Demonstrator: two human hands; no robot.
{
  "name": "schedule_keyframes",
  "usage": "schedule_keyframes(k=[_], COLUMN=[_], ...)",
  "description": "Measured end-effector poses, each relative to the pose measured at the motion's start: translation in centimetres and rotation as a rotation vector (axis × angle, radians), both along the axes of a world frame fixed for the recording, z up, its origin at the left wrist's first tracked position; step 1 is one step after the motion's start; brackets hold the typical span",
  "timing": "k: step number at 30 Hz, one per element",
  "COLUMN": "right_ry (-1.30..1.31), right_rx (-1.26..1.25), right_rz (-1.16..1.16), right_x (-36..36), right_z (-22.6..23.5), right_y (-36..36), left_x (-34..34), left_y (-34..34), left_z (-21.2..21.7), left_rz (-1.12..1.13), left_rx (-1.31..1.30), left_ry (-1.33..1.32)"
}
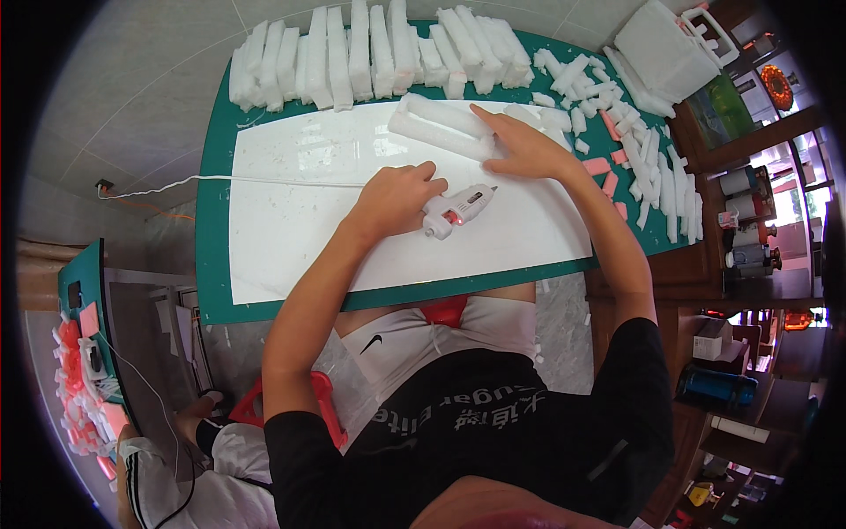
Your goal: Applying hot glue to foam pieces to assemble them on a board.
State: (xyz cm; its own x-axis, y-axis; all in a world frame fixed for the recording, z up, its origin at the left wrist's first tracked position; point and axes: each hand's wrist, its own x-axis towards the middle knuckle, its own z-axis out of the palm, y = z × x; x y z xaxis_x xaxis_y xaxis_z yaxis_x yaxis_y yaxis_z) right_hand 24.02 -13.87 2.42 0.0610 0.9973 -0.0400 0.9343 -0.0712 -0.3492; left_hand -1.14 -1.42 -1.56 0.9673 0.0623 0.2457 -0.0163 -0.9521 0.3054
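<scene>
At far left, a green-topped side table [91, 267] bears heaped pink and white pieces [72, 388], near a co-worker's white shorts [176, 485]. A thin white cord [264, 180] crosses the larger green-topped table [216, 220] and its glossy white sheet [300, 247], behind which stand rough white foam strips [337, 62]. The left hand [397, 203] curls closed around a white glue gun [467, 205], nozzle angled up-right. Just beyond the nozzle, a long white foam piece [432, 134] lies over the sheet; the right hand [529, 148], thumb and fingers spread, holds its right end. White and pink foam offcuts [667, 189] crowd the right side, near a white boxy container [656, 48], contents hidden. Dark wooden shelves [758, 289] hold jars [745, 207].
</scene>
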Motion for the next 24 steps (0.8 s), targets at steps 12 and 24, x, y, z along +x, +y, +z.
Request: schedule_keyframes(k=[12, 24], right_ry=[0.067, 0.18], right_rx=[0.208, 0.303], right_rz=[-0.041, -0.034], right_x=[1.9, 2.5], right_z=[-2.2, -3.3], right_y=[-0.6, -0.5], left_x=[0.1, -0.5], left_y=[-0.2, -0.4], left_z=[0.6, 1.6], left_rz=[0.012, 0.03], left_rx=[-0.003, -0.018], left_ry=[0.041, 0.1])
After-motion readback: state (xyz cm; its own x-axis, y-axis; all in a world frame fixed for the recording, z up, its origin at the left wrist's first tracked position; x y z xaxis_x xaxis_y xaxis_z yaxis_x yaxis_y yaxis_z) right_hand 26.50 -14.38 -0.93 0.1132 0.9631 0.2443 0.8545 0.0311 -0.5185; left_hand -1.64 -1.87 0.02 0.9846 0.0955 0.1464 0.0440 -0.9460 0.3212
